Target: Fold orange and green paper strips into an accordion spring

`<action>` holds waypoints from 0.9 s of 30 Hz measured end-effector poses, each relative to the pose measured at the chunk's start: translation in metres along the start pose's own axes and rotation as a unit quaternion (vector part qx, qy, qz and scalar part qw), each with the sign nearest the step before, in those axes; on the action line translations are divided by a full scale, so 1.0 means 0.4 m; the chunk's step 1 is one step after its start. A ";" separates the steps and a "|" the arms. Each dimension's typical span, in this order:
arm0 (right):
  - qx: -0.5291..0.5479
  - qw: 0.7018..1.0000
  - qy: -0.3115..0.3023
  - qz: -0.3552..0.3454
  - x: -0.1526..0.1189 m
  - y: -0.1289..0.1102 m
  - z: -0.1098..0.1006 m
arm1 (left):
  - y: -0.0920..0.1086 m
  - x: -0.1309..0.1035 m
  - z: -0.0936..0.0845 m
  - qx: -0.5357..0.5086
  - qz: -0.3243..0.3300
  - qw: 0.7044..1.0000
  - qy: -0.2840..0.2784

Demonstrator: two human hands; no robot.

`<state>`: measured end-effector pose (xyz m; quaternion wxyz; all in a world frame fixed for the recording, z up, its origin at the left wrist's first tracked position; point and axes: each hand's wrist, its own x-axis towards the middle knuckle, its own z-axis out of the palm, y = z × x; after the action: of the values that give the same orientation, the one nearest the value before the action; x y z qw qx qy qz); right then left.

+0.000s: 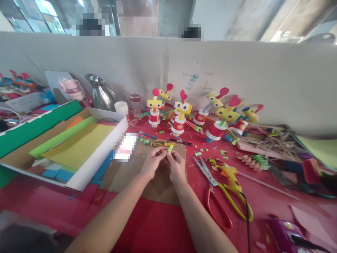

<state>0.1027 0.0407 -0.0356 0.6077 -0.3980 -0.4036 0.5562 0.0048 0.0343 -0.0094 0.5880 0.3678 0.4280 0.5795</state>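
My left hand [153, 162] and my right hand [177, 166] meet above a brown cardboard sheet [118, 179], with thumbs and fingers closed in pinches. A light green paper strip [170, 148] sticks up from my right fingertips. At my left fingertips is a small orange piece [163, 150], apparently paper and mostly hidden by the fingers. Just beyond the hands lie several accordion-folded paper springs [158, 143], yellow, orange and green. A dark pen [181, 142] rests behind them. Right of the cardboard are scissors [213, 181] with one red and one yellow handle, blades spread.
Several paper-cup figures [179, 124] with yellow heads stand along the partition [118, 59]. On the left is a box [97, 172] of coloured paper; behind it stands a metal jug [101, 93]. A yellow glue gun [233, 175] with a cord lies by the scissors; paper scraps and sticks [265, 142] lie right.
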 end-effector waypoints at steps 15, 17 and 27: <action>0.050 0.998 -0.022 0.029 -0.015 -0.014 -0.004 | -0.022 0.006 0.004 -0.006 0.025 0.999 0.023; 0.052 0.998 -0.020 0.038 -0.016 -0.015 -0.002 | -0.023 0.005 0.006 0.006 0.031 0.999 0.035; 0.057 0.997 -0.017 0.056 -0.011 -0.012 -0.008 | -0.019 0.000 0.012 0.062 0.040 0.997 0.039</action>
<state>0.1072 0.0358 -0.0327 0.5904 -0.3748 -0.3586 0.6184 0.0122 0.0343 -0.0146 0.5233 0.3977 0.4706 0.5887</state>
